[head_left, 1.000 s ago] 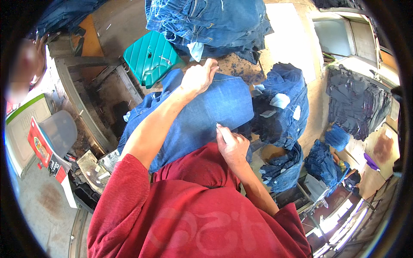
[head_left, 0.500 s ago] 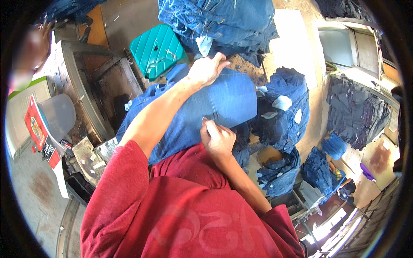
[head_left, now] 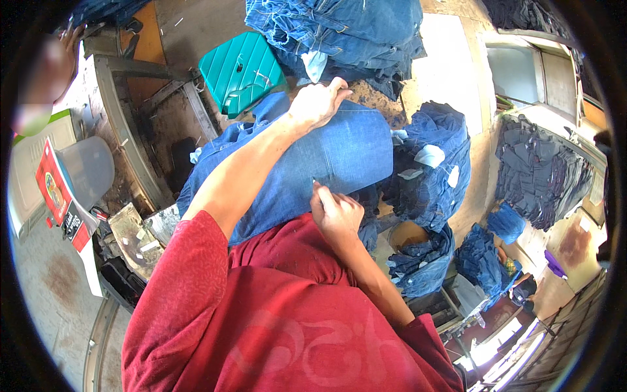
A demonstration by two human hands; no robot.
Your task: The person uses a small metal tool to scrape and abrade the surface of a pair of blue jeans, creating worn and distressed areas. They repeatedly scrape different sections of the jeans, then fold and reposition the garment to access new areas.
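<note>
A blue denim garment (head_left: 326, 163) lies stretched across my lap and the work surface. My left hand (head_left: 318, 101) presses flat on its far edge, holding the cloth taut. Near my chest, my right hand (head_left: 334, 212) is closed around a small thin metal tool whose tip touches the denim's near edge. I wear a red shirt that hides the lower part of the garment.
A teal plastic stool (head_left: 241, 68) stands beyond the garment. A tall heap of jeans (head_left: 339, 32) lies at the top, more jeans (head_left: 431, 163) to the right and below. A grey machine table (head_left: 130, 150) is at left, with a grey bin (head_left: 88, 170) and red-white box (head_left: 55, 189).
My left hand has slid a little further along the denim's far edge. My right hand with the tool has moved closer to the cloth's near edge.
</note>
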